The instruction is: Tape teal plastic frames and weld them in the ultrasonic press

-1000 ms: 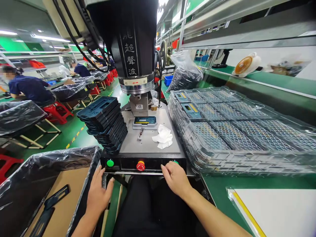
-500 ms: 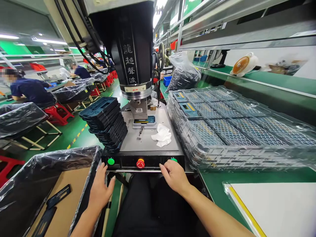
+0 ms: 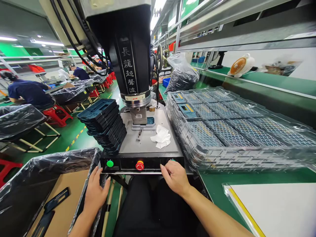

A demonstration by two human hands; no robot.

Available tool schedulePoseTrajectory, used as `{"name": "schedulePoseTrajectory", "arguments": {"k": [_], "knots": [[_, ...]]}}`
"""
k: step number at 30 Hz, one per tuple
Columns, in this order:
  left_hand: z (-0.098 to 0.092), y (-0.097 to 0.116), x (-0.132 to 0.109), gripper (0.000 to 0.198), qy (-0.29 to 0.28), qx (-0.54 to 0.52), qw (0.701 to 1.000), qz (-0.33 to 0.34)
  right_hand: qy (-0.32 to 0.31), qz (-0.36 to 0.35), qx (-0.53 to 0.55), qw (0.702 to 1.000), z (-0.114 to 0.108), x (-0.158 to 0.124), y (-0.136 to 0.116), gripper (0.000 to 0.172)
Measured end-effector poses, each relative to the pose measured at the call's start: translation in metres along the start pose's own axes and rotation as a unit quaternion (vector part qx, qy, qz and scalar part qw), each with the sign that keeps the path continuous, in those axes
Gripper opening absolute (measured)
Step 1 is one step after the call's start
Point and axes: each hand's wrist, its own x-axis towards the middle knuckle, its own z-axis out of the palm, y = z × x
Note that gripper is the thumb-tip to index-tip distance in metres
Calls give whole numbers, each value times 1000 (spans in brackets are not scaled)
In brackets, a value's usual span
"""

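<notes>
We are holding our left hand (image 3: 96, 187) just off the front left corner of the machine base, beside the rim of the plastic-lined bin (image 3: 74, 154); its fingers are spreading open and gripping nothing. Our right hand (image 3: 175, 177) is resting at the right end of the black front panel (image 3: 153, 165), its fingers curling over the right green button (image 3: 172, 160); we cannot tell whether they are pressing it or closing on anything.

The blue part (image 3: 150, 120) is sitting in a pale fixture (image 3: 150, 126) towards the back edge of the metal plate (image 3: 145, 148). The machine's metal block (image 3: 138, 114) is covering the part's left side, and we cannot tell whether the two are touching. A small metal piece (image 3: 139, 134) is lying in front of the fixture, and a crumpled white tissue (image 3: 161, 136) is lying near the plate's right edge. Along its left edge, a stack of dark frames (image 3: 105, 123) is leaning unevenly.

On the green worktop (image 3: 212, 181), clear trays (image 3: 237, 154) are standing stacked along its left edge, just beside the machine.
</notes>
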Motion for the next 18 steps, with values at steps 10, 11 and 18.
{"name": "schedulePoseTrajectory", "arguments": {"k": [10, 11, 18], "knots": [[2, -75, 2, 62, -180, 158, 954, -182, 1, -43, 22, 999, 3, 1, 3, 37], [1, -78, 1, 60, -207, 153, 945, -203, 1, -50, 23, 998, 3, 1, 3, 37], [-4, -85, 1, 61, -242, 116, 936, -228, -2, -50, 40, 998, 2, 23, -11, 36]]}}
